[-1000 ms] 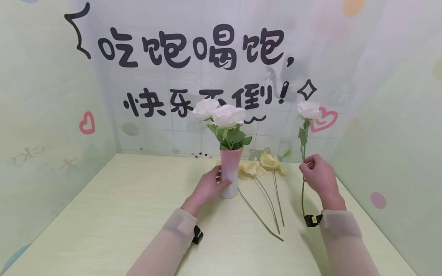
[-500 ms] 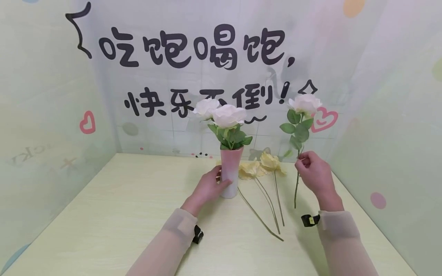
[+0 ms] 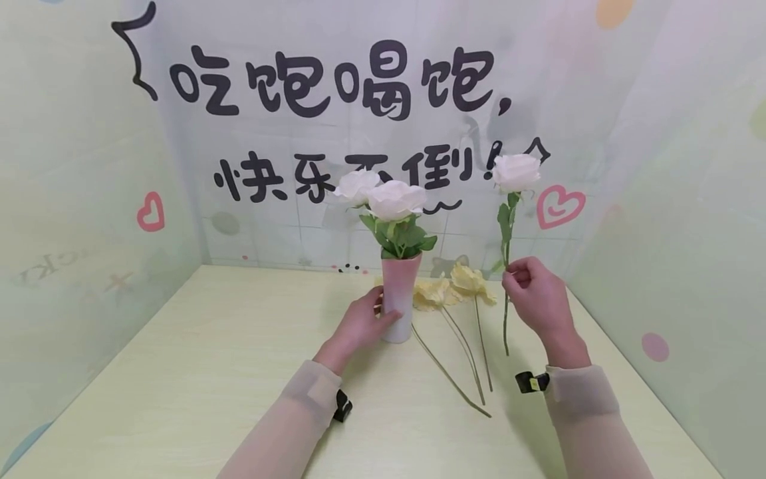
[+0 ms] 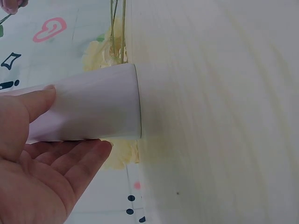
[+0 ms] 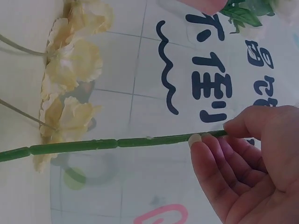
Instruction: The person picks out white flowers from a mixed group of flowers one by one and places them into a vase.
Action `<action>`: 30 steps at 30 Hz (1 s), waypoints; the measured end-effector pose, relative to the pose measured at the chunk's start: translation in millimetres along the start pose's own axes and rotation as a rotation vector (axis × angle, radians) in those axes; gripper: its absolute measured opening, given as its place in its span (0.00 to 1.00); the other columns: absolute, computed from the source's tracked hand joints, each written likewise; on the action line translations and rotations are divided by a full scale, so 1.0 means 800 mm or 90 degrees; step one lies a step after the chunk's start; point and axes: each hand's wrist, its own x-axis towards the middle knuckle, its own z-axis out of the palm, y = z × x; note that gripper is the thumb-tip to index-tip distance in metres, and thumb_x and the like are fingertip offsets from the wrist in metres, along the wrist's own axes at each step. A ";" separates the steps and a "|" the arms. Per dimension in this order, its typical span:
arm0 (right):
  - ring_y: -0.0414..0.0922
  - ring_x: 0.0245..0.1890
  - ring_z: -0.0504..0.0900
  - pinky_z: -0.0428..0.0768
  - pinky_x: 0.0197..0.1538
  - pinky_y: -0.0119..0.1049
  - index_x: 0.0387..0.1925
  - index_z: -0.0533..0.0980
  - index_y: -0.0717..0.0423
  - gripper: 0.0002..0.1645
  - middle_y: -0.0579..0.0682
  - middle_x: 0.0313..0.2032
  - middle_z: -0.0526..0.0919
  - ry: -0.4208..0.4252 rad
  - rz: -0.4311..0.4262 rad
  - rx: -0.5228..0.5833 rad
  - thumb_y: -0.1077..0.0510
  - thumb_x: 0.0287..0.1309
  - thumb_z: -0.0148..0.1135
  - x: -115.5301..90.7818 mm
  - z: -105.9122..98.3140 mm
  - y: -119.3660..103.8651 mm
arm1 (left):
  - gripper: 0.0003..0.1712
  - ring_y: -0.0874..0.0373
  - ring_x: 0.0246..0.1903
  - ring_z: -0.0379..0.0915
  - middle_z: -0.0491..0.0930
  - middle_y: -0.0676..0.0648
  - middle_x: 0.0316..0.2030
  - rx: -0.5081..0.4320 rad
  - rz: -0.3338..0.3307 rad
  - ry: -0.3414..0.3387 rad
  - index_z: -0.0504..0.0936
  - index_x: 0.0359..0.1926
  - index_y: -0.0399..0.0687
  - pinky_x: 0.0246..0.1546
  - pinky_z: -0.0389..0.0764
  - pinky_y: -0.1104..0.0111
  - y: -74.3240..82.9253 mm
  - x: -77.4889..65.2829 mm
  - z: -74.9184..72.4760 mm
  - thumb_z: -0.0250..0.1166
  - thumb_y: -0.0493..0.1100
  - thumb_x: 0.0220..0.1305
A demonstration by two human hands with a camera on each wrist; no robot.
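Note:
A tall vase (image 3: 399, 279), pink at the rim and fading to white, stands upright on the table. My left hand (image 3: 360, 324) grips its lower body, thumb in front and fingers behind; the left wrist view shows the thumb (image 4: 39, 101) lying along the white wall. White roses (image 3: 396, 201) with green leaves stick up out of the vase. Right of it, my right hand (image 3: 538, 293) holds another white rose (image 3: 517, 173) upright, clear of the table. In the right wrist view, thumb and fingers pinch its green stem (image 5: 93, 145), whose lower end points down.
Several yellow flowers (image 3: 470, 280) lie on the table (image 3: 239, 372) just right of the vase, their long thin stems (image 3: 455, 376) reaching toward the front. Behind stands a printed backdrop (image 3: 335, 133) with black lettering, and printed side walls (image 3: 670, 266) flank the table.
My right hand has moved left and slightly up with the rose, bringing it nearer the vase. The rose has turned on its stem along the way. My left hand and the vase stay put.

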 end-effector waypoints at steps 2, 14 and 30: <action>0.44 0.30 0.79 0.80 0.32 0.41 0.45 0.75 0.58 0.11 0.52 0.33 0.82 0.002 -0.010 0.008 0.54 0.70 0.56 -0.001 0.000 -0.006 | 0.35 0.48 0.56 0.70 0.71 0.40 0.62 0.000 0.003 0.000 0.62 0.70 0.37 0.56 0.78 0.55 -0.001 -0.001 0.000 0.64 0.48 0.71; 0.38 0.27 0.81 0.80 0.29 0.22 0.43 0.76 0.59 0.10 0.49 0.31 0.82 0.060 -0.097 0.061 0.56 0.68 0.58 -0.008 -0.005 -0.052 | 0.36 0.49 0.56 0.71 0.71 0.40 0.62 0.002 0.007 -0.001 0.61 0.71 0.38 0.56 0.78 0.56 -0.006 -0.001 0.000 0.64 0.49 0.71; 0.52 0.32 0.82 0.87 0.37 0.30 0.46 0.70 0.74 0.09 0.65 0.36 0.81 0.178 -0.216 0.398 0.71 0.66 0.56 0.010 -0.033 -0.138 | 0.35 0.49 0.56 0.71 0.72 0.39 0.61 0.011 0.007 0.003 0.62 0.70 0.38 0.55 0.79 0.56 -0.003 -0.002 0.000 0.64 0.49 0.70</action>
